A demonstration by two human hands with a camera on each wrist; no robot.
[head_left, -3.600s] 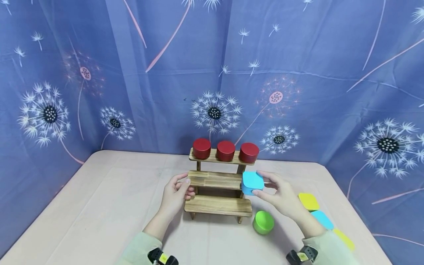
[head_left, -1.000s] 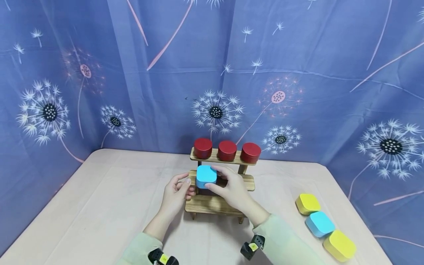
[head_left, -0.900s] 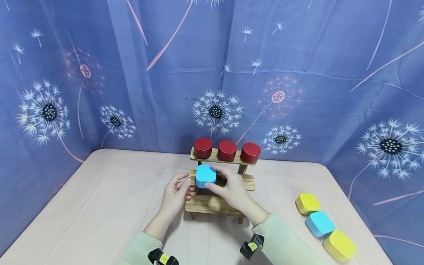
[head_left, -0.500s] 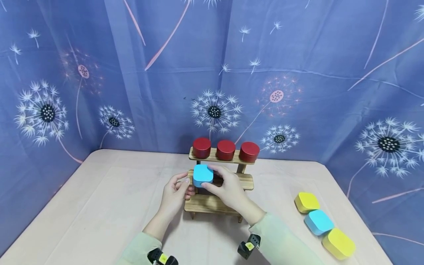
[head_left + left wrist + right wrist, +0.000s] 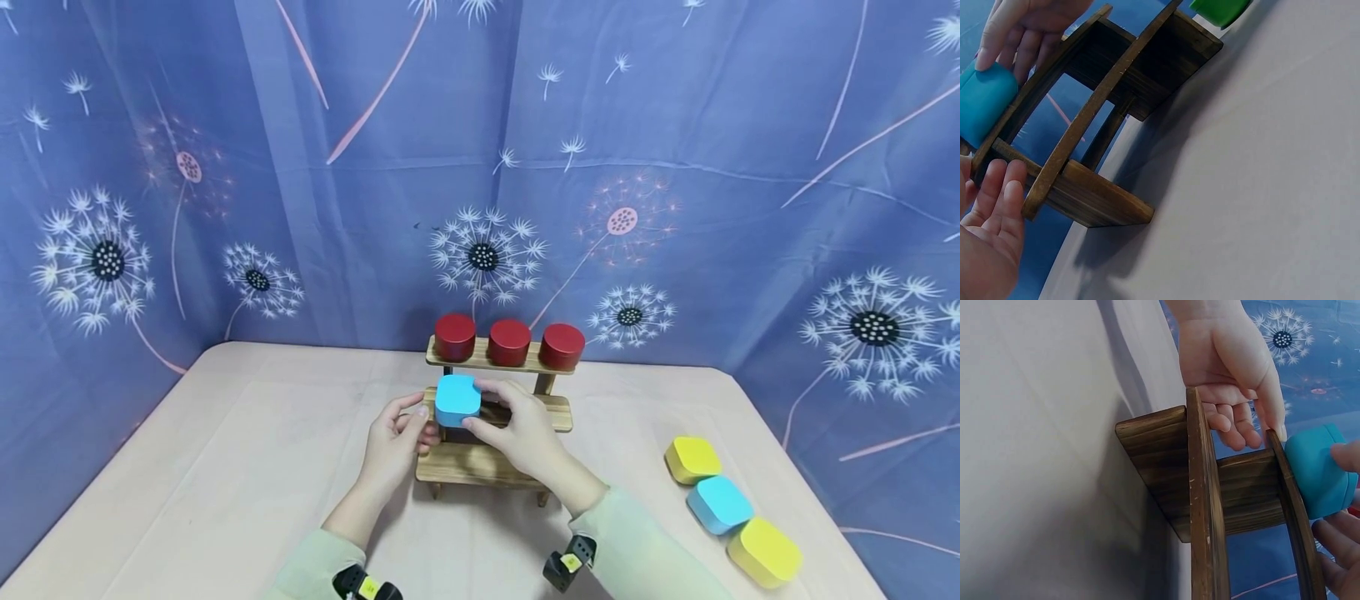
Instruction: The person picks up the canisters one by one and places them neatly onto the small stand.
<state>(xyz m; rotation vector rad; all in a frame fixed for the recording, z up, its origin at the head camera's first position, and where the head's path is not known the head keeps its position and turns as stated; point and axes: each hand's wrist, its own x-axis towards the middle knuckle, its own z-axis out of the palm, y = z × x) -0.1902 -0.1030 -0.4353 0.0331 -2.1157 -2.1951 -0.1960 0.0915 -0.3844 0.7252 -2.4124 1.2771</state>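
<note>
A small wooden three-tier display stand (image 5: pixel 491 467) stands on the table. My left hand (image 5: pixel 393 437) grips the left end of its middle shelf, thumb on top and fingers beneath, as the left wrist view also shows. On that shelf, near the left end, sits a blue rounded-square box (image 5: pixel 457 398). My right hand (image 5: pixel 525 429) holds the box at its right side, thumb at the front corner (image 5: pixel 1341 456) and the other fingers behind. Three round red tins (image 5: pixel 509 342) line the top shelf. The bottom shelf carries nothing.
At the right of the table, a yellow box (image 5: pixel 692 460), another blue box (image 5: pixel 720 504) and a second yellow box (image 5: pixel 765 552) lie in a slanting row. A green cup (image 5: pixel 1221 9) shows in the left wrist view. Blue dandelion cloth (image 5: pixel 360 250) hangs behind.
My right hand has carried the blue box from the middle shelf's right end to its left end. Lately its thumb has slid slightly right along the box. My left hand has stayed on the stand.
</note>
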